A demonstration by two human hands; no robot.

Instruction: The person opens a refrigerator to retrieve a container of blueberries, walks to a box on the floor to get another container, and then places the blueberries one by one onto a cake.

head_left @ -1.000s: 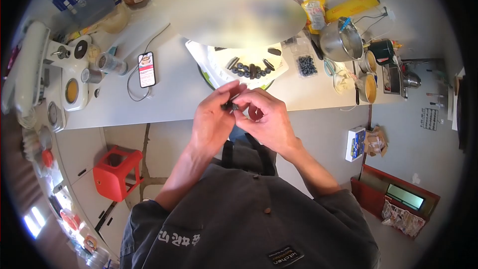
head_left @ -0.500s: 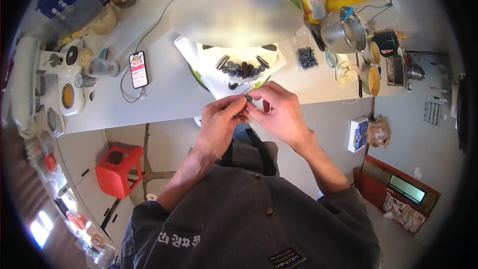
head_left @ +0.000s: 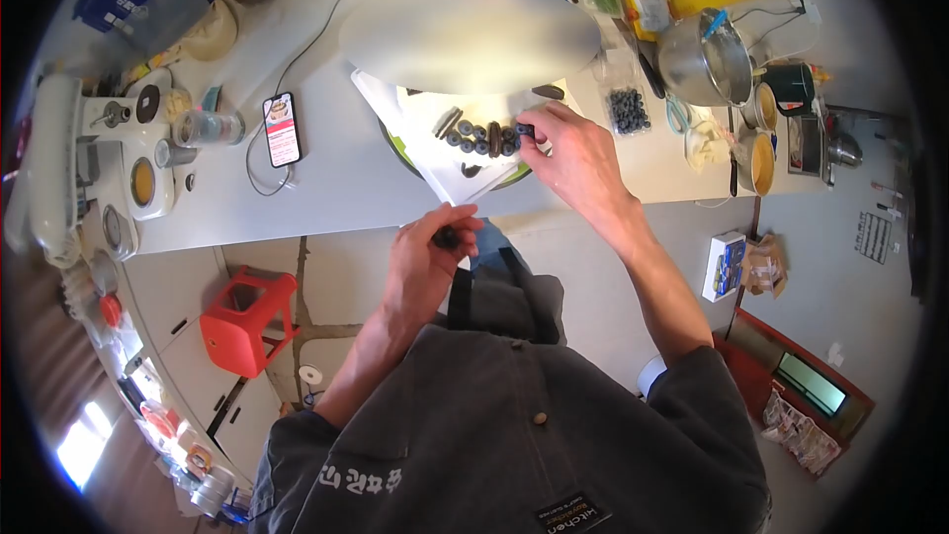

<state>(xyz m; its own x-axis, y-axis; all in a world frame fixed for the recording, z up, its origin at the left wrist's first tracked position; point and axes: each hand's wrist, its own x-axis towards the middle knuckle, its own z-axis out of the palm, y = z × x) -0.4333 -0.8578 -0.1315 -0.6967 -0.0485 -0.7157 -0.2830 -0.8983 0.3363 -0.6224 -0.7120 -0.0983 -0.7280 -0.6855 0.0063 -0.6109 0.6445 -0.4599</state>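
On the white cake [head_left: 435, 111] lie dark blueberries [head_left: 467, 138] in a row, with dark sandwich cookies [head_left: 495, 140] among them. My right hand [head_left: 573, 153] is at the right end of the row, its fingertips pinched on a blueberry [head_left: 525, 131] at the cake. My left hand [head_left: 431, 252] is below the table's front edge, its fingers curled round several dark berries [head_left: 448, 237]. A blurred oval hides the back of the cake. Under the cake are a white board [head_left: 371, 99] and a green-rimmed stand [head_left: 397, 150].
Right of the cake stand a box of blueberries [head_left: 629, 111], a steel pot [head_left: 704, 57], scissors [head_left: 678, 115] and bowls [head_left: 759, 160]. A phone [head_left: 282, 129] with a cable, a glass jar [head_left: 208, 128] and a white mixer [head_left: 54, 153] are on the left.
My hands have moved apart. The right one has gone up to the cake with a blueberry, while the left has dropped slightly and shows berries in its palm.
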